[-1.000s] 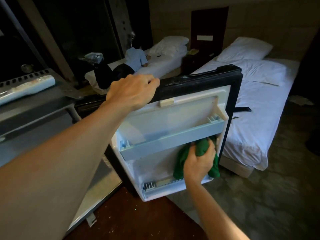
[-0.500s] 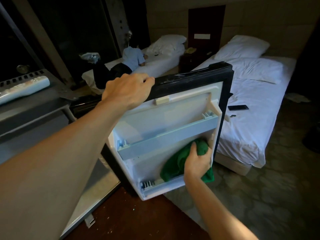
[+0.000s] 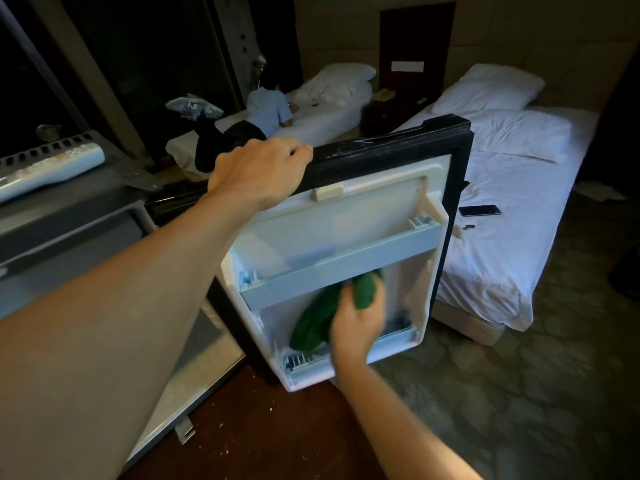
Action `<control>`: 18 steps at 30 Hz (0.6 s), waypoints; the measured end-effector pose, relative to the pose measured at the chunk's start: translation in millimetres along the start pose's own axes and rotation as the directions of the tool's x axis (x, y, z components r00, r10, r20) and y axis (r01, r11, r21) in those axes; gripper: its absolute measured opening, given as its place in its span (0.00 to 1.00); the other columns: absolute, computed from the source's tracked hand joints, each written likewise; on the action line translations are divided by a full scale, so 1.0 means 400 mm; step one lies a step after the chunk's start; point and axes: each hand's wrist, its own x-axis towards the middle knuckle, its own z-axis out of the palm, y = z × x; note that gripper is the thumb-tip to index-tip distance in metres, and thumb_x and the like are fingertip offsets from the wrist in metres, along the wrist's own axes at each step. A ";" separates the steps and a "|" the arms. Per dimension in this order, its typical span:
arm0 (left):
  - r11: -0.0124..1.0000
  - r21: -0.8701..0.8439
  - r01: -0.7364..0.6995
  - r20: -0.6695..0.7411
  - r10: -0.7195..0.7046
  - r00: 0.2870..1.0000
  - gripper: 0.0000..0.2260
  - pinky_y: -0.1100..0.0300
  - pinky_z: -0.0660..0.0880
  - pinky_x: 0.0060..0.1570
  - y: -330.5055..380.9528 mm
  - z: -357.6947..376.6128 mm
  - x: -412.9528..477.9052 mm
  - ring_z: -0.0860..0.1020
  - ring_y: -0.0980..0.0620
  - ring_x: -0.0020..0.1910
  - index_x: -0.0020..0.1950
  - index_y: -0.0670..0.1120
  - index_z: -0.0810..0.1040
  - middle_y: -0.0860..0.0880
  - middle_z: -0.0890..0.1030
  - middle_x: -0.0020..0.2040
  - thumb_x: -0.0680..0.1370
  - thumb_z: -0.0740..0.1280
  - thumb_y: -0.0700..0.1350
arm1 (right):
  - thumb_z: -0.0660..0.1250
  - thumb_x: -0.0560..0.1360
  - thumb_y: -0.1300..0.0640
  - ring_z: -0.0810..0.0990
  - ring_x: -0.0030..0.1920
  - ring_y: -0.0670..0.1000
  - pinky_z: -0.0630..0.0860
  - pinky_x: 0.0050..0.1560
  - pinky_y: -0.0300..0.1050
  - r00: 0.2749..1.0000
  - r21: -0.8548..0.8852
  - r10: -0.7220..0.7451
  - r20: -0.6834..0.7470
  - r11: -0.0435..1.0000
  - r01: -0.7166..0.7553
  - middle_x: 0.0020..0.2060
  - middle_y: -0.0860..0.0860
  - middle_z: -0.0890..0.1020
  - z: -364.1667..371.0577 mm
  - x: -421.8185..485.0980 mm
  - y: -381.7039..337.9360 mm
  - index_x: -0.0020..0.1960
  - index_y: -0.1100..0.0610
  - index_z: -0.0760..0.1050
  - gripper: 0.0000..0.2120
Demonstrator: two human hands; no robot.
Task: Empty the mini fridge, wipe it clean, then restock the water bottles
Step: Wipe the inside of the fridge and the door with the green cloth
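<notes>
Fridge door (image 3: 349, 221) held by left grip (image 3: 258, 171), one green cloth (image 3: 311, 323) clutched in right grip (image 3: 355, 328)

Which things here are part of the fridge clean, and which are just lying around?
In the job:
fridge door, held at its top edge by the left hand
green cloth, gripped by the right hand below the door shelf

Lying about:
phone on the near bed
pillows
person lying on the far bed
</notes>
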 end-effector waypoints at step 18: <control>0.998 0.051 -0.029 -0.018 0.030 0.999 0.17 0.47 0.64 0.48 -0.002 0.003 0.003 0.74 0.40 0.55 0.52 0.58 0.75 0.46 0.78 0.56 0.80 0.48 0.61 | 0.56 0.69 0.59 0.80 0.45 0.54 0.78 0.41 0.44 0.199 -0.180 -0.450 0.871 0.086 0.980 0.53 0.51 0.81 -0.037 -0.016 0.126 0.52 0.49 0.79 0.17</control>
